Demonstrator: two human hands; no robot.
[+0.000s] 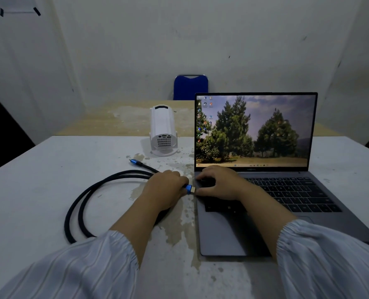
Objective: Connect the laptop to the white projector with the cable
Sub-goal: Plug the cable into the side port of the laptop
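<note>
An open grey laptop [287,190] with a lit screen sits on the right of the white table. My left hand [164,188] grips the blue plug [189,188] of a black cable [80,203], its metal tip right at the laptop's left edge. My right hand [218,182] rests on the laptop's left keyboard corner, fingers bent and touching the edge beside the plug. The cable loops on the table to the left; its other blue plug [135,162] lies free. The white projector [162,130] stands behind it, rear ports facing me.
The table top [39,180] is worn with peeled patches. A second, tan table [106,119] adjoins behind, with a blue chair [190,87] at its far side. Dark chair shapes sit at the far left and right. A bare wall is at the back.
</note>
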